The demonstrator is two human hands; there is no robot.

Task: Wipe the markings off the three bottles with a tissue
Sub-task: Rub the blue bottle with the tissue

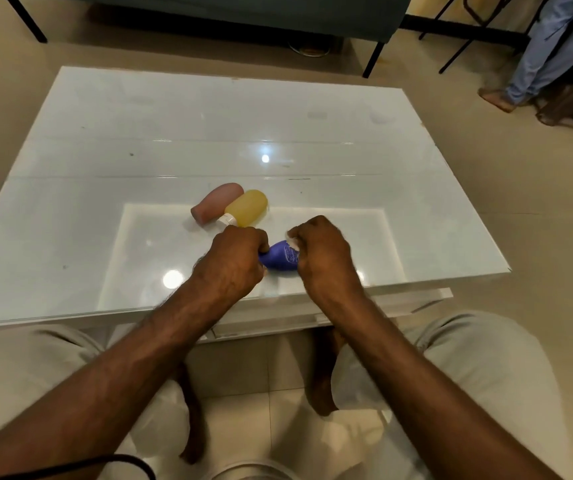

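A: Where is the bottle being worked on?

B: The small blue plastic bottle (280, 259) sits between the person's two hands, over the near part of the glossy white table (174, 133). Whether it rests on the surface or is lifted just clear cannot be told.

A: And the hands?

B: The left hand (233, 261) is curled round the bottle's narrow end. The right hand (323, 258) pinches a scrap of white tissue (293, 242) and presses it against the wide end, where pale print shows on the blue.

A: How does its long axis run?

B: Roughly 9 to 3 o'clock, with the neck at 9 in the left hand and the base at 3 under the tissue. Rubbing strokes would likely go along or across that line while the left hand steadies it.

A: The other two?

B: A translucent yellow bottle with a white cap (247, 207) and a matte pink bottle (217, 202) lie side by side, seemingly touching, at about 11 o'clock from the blue one. Both point their necks toward 7 o'clock. The yellow cap is just beyond the left hand's knuckles.

A: So which hand is nearer to them?

B: The left, plainly. The right hand is farther off and occupied with the tissue, so a swap would probably fall to the left.
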